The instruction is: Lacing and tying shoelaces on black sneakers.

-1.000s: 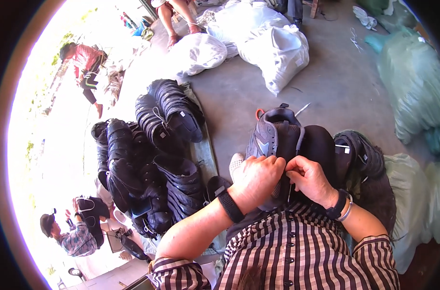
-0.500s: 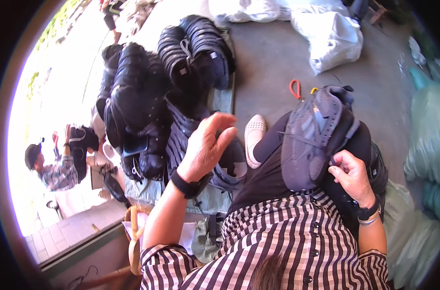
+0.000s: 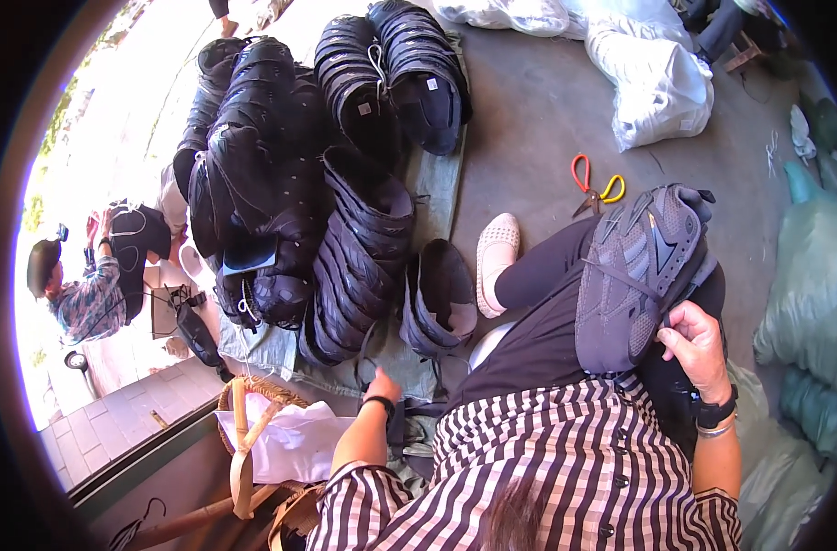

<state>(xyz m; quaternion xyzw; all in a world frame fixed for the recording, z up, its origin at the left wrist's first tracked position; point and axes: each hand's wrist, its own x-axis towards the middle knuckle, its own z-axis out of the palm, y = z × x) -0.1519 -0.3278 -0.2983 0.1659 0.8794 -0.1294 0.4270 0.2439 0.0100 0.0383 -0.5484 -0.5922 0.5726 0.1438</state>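
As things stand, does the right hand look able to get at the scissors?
Probably not straight across: the shoe lies between the right hand and the scissors on the floor, so the hand would likely need to go around it.

Shoe of matt, rough mesh

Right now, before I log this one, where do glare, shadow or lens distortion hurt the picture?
Head view: daylight bleaches the outdoor ground at left nearly to white; head view: the stacked black shoes sink into dark tones, losing some detail; head view: a dark, curved fisheye border swallows the corners; head view: the grey shoe and right hand read fairly clearly.
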